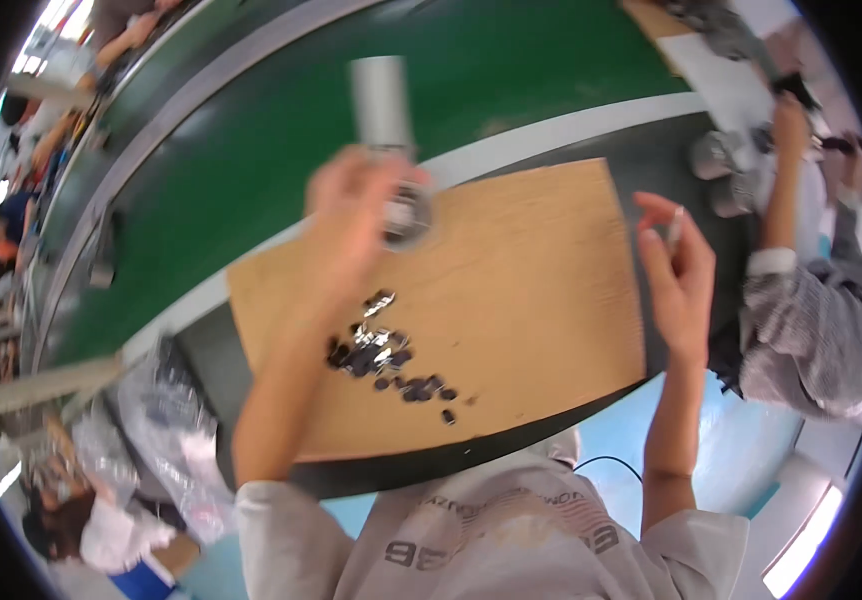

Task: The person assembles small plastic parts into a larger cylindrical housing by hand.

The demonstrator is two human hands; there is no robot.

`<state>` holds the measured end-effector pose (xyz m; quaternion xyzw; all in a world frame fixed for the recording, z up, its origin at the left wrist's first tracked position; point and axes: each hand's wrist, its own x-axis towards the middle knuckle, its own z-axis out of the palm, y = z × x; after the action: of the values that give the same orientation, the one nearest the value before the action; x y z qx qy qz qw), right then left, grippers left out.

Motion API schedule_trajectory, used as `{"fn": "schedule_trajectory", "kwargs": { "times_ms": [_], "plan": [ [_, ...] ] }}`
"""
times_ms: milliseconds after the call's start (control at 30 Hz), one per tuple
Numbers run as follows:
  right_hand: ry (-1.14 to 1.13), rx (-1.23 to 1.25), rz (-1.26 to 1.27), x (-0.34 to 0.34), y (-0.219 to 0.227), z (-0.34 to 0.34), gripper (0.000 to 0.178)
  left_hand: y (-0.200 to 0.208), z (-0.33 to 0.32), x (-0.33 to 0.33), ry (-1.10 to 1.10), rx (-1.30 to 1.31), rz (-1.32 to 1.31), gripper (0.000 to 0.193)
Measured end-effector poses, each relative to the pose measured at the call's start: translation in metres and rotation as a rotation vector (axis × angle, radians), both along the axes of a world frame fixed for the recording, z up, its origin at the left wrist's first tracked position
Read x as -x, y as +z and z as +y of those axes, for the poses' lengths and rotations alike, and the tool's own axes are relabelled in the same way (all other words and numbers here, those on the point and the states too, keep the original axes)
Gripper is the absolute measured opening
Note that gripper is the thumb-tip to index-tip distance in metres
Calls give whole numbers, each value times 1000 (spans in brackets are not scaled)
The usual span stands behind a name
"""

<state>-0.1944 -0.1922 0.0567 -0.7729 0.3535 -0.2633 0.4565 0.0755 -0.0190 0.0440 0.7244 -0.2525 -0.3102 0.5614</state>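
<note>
My left hand [351,205] is closed around a blurred light-grey device [383,95] with a flat, straight upper part and a rounded dark-and-silver lower end; its exact kind does not show. It hangs above the far left edge of a brown cardboard sheet [541,280]. Below that arm, small dark round pieces [426,388] and some shiny ones lie in a loose pile on the cardboard. Off the sheet's right edge, my right hand [679,270] is raised with thumb and forefinger apart. A small pale band or piece [675,228] shows at its fingers.
A green conveyor belt [251,150] with a pale metal edge runs beyond the cardboard. Grey cylindrical parts [716,155] stand at the right, near another person's arm [783,180]. Clear plastic bags [166,410] lie at the left. More people sit along the far left.
</note>
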Motion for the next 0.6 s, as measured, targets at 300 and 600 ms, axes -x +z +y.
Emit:
{"fn": "schedule_trajectory", "kwargs": {
  "times_ms": [300, 600],
  "plan": [
    [-400, 731, 330, -5, -2, -54, 42, -73, 5, -285, 526, -294, -407, 46],
    [-267, 744, 817, -3, 2, -159, 60, -4, -13, -126, 483, 196, -1186, 28]
  ]
}}
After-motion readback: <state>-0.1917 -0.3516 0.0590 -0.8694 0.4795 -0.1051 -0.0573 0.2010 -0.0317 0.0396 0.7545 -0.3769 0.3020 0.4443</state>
